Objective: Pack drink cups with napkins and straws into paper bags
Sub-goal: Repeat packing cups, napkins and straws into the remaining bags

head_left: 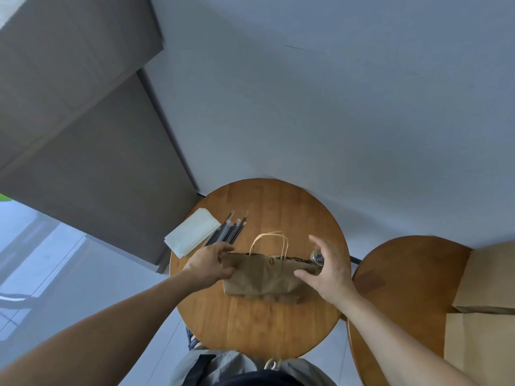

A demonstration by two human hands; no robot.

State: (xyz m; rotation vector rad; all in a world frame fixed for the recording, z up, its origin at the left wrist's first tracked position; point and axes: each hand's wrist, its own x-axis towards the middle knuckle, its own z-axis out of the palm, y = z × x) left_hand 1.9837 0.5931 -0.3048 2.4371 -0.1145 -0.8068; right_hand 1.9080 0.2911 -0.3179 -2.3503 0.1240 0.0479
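- We see soft, even daylight, with a cool bluish cast on the wall (306, 107) and no harsh glare.
- The floor (41, 260) at lower left is washed out and is the brightest patch.
- The left forearm (111, 324) sits in shade, darker than the right hand (326, 274).
- A faint, soft shadow lies on the desk (259, 330) under the paper bag (259, 280).
- Wide-angle distortion bends the cabinet (83, 135) edges and stretches both arms toward the bottom corners.
- We find detail soft throughout, and the right hand's fingers (316, 243) look slightly blurred.
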